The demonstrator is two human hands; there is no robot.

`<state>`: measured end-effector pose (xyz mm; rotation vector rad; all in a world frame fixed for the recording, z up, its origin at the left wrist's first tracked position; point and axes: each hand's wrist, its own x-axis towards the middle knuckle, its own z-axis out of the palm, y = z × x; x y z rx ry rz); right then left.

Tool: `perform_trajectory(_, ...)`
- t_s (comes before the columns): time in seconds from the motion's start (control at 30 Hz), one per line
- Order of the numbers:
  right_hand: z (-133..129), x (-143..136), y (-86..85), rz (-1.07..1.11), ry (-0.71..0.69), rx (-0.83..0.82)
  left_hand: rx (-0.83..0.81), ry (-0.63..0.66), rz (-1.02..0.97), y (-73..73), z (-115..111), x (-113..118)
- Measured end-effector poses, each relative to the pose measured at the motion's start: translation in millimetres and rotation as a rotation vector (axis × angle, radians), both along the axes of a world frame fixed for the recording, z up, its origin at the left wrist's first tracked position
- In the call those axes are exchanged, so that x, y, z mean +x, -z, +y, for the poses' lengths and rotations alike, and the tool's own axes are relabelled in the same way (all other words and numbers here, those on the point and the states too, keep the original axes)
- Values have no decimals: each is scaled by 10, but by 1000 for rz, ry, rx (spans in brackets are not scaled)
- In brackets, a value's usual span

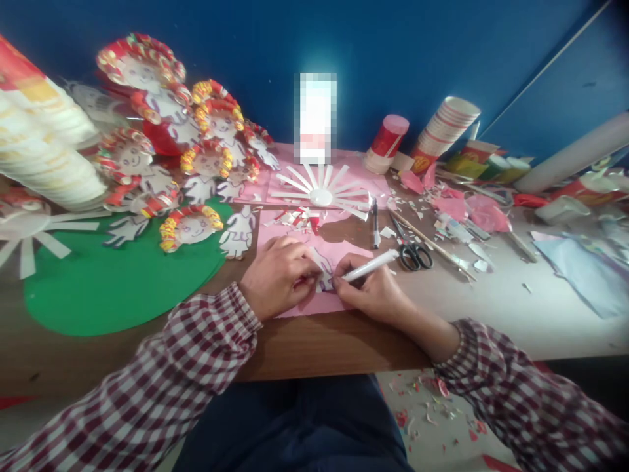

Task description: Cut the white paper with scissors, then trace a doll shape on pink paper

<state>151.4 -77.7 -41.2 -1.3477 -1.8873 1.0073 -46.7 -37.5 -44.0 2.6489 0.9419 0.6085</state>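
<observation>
A small white paper cutout [324, 280] with dark purple outlines lies on a pink sheet [280, 226] near the table's front edge. My left hand [280, 275] pinches the cutout's left side, its fingers curled. In my right hand [376, 292] is a white marker [371, 265], held like a pen with its tip end down at the cutout; my fingers hide the tip itself. Left of my left hand lies a similar figure cutout [238, 233], white with purple lines. Beyond my hands, a white paper cup cut into spread strips [322, 196] rests on more pink paper.
Paper dolls with curled red and yellow hair [191, 229] crowd the left, partly over a green sheet [122, 295]. Stacked paper cups [442, 131] stand at the back right. Black-handled scissors [415, 255], a black pen [376, 223], a wooden stick [432, 246] and scraps lie to the right.
</observation>
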Motion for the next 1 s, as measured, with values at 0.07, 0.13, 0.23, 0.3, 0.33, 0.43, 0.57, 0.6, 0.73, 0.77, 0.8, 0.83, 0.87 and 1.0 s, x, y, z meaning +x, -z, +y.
perform_trajectory(0.07, -1, -1, -15, -38, -7, 25, 0, -2, 4, -3, -1, 1)
perform_trajectory(0.13, 0, -1, -28, -52, -8, 30, -1, -1, 6, -4, -1, 1)
perform_trajectory(0.23, 2, -1, -38, -58, -12, 26, 1, 1, 0, 1, 2, -2)
perform_trajectory(0.3, 2, 0, -38, -63, -15, 32, 4, 2, -8, 6, 3, -2)
perform_trajectory(0.33, 2, 0, -37, -66, -16, 34, 5, 2, -12, 9, 3, -1)
perform_trajectory(0.43, -1, 0, -30, -72, -15, 31, 4, -2, -14, 11, 2, 3)
perform_trajectory(0.57, -4, -1, -22, -66, -8, 30, 1, -2, -3, 6, -1, 3)
perform_trajectory(0.6, -5, -1, -22, -65, -8, 29, 1, -2, -1, 5, -1, 1)
perform_trajectory(0.73, -5, -4, -17, -63, -11, 28, 3, -2, 0, 4, -1, -2)
perform_trajectory(0.77, -5, -5, -13, -60, -10, 28, 3, -1, 0, 5, -1, -1)
perform_trajectory(0.8, -6, -6, -9, -57, -6, 27, 3, -1, 1, 5, -1, 0)
perform_trajectory(0.83, -6, -6, -3, -53, -3, 26, 3, -1, 2, 4, -2, 1)
perform_trajectory(0.87, -7, -7, 2, -49, 0, 25, 3, -1, 6, 4, -2, 3)
perform_trajectory(1.0, -8, -8, 15, -36, -4, 19, 0, -3, 14, 1, -1, 3)
